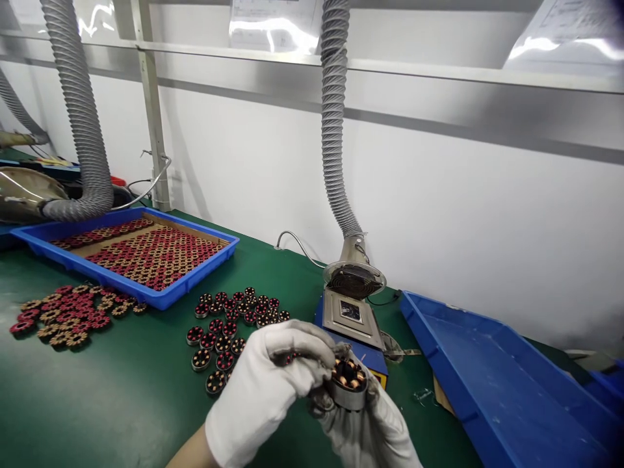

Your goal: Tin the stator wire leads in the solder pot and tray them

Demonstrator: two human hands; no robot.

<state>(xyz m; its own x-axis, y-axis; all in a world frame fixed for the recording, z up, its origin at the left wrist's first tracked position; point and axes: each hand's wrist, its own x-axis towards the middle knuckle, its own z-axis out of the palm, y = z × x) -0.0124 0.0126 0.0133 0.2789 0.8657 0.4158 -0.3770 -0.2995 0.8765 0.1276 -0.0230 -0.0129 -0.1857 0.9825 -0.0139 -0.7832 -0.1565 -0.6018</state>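
Observation:
A wound motor stator with copper coils and a grey metal ring is held up in front of me, its coil face tilted upward. My right hand, in a white glove with dirty fingertips, closes around it from below and the right. My left hand, gloved too, has its fingers and thumb pinched together at the stator's left edge; what they grip is hidden. Left of my hands, several similar stators with dark rims stand on the green table.
A solder pot sits behind my hands, beneath an extraction hood on a grey hose. At left, a blue tray holds rows of stators, with a loose pile before it. Another blue tray leans at right.

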